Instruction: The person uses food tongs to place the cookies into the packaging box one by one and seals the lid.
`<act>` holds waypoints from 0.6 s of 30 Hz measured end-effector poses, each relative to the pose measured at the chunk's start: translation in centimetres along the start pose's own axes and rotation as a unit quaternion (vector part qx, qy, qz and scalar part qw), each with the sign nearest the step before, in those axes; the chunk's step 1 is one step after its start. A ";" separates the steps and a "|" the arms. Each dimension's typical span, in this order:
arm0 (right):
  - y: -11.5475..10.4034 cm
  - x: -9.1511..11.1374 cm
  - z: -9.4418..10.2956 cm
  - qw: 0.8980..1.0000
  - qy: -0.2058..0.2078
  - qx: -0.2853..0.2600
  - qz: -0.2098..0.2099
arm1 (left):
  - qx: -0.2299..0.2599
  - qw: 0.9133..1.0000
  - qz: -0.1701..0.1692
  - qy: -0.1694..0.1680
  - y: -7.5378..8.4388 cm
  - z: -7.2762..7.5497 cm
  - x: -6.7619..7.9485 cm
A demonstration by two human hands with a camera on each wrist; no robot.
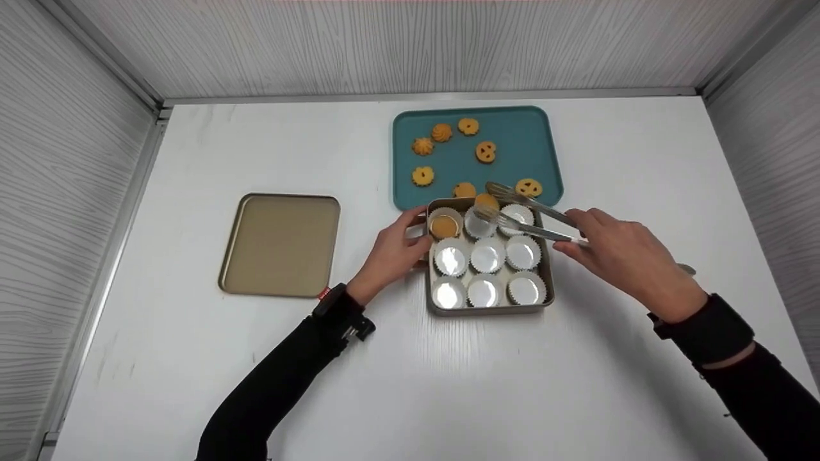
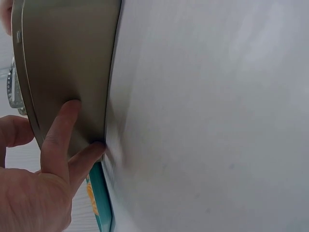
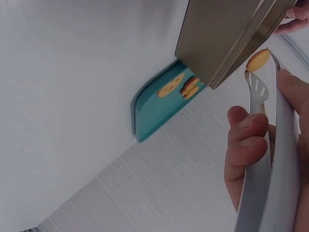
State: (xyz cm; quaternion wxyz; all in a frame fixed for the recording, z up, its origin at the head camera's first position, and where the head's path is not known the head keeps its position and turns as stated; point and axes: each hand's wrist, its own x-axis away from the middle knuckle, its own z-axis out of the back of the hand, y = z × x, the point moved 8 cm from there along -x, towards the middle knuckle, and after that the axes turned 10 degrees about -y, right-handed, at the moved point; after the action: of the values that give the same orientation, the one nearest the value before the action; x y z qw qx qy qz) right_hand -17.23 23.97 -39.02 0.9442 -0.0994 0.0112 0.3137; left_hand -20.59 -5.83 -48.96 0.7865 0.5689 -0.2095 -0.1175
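Flat gold rectangular metal lid (image 1: 280,244) lies toward the desk's left edge, well apart from everything else. Left hand (image 1: 391,252) braces the square gold metal tin (image 1: 435,306) at its left wall, near desk centre; fingers (image 2: 60,130) lie straight against the wall, thumb over the rim, nothing pinched. The tin is stiff but probably light, so it likely slides without that bracing. Inside it are nine white fluted paper cups (image 1: 487,255) in a grid: thin, soft, easy to tip or crush. The back-left cup holds a round golden biscuit (image 1: 444,225).

Silver metal tongs (image 1: 520,214) are gripped in the right hand (image 1: 624,253), fingers (image 3: 246,145) curled round both arms. The tips are narrow, closed on another round golden cookie (image 1: 487,200) at the tin's back rim, over the back-middle cup. Cookies look brittle and crumbly: best taken lightly across the flat faces, not squeezed.

Teal rectangular plastic tray (image 1: 525,137) touches the tin's back edge, with seven loose cookies on it. Wide open desk to the right and at the front edge; the booth walls hem in the left, back and right.
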 end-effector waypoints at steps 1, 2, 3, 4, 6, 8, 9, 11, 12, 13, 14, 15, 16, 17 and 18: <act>-0.2 0.0 -0.2 1.000 -0.001 0.007 0.004 | 0.000 1.000 0.000 0.001 0.0 0.0 0.0; -0.4 0.1 -0.4 1.000 -0.002 0.013 0.009 | 0.000 1.000 -0.001 0.001 0.0 0.0 0.0; -0.5 0.1 -0.5 1.000 -0.003 0.019 0.013 | 0.000 1.000 -0.002 0.002 0.0 0.0 0.0; -0.7 0.0 -0.7 1.000 -0.005 0.025 0.018 | 0.000 1.000 -0.002 0.002 0.0 0.0 0.0; -0.9 0.0 -0.9 0.999 -0.010 0.032 0.021 | 0.001 1.000 -0.001 0.003 0.0 0.0 0.0; -1.1 -0.1 -1.1 0.999 -0.009 0.039 0.025 | 0.004 1.000 0.001 0.003 -0.1 0.0 0.0; -1.1 -0.2 -1.1 0.999 -0.008 0.044 0.027 | 0.005 1.000 0.003 0.002 -0.1 0.0 0.0; -1.2 -0.3 -1.1 0.998 -0.006 0.052 0.028 | 0.006 1.000 0.005 0.000 -0.1 -0.1 0.1; -1.2 -0.3 -1.1 0.998 -0.005 0.057 0.029 | 0.006 1.000 0.006 -0.001 0.0 -0.1 0.1; -1.3 -0.3 -1.1 0.998 -0.004 0.061 0.031 | 0.004 1.000 0.007 -0.001 -0.1 -0.1 0.1; -1.3 -0.4 -1.2 0.997 -0.002 0.065 0.033 | 0.002 1.000 0.006 -0.001 -0.1 -0.1 0.1; -1.4 -0.4 -1.2 0.997 -0.002 0.069 0.035 | 0.000 1.000 0.005 -0.001 0.0 -0.1 0.2; -1.4 -0.4 -1.2 0.997 -0.002 0.070 0.037 | -0.001 1.000 0.004 -0.001 -0.1 -0.1 0.1; -1.4 -0.5 -1.3 0.997 -0.002 0.071 0.038 | -0.002 1.000 0.003 -0.001 -0.1 -0.1 0.1; -1.5 -0.5 -1.3 0.997 -0.003 0.072 0.039 | -0.003 1.000 0.002 -0.001 -0.1 -0.1 0.1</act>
State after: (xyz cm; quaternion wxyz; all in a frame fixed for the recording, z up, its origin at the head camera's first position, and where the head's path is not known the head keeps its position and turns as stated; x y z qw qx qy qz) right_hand -16.70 22.28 -40.02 0.9360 -0.0301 0.0347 0.3490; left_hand -20.47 -5.82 -49.04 0.7883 0.5661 -0.2106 -0.1172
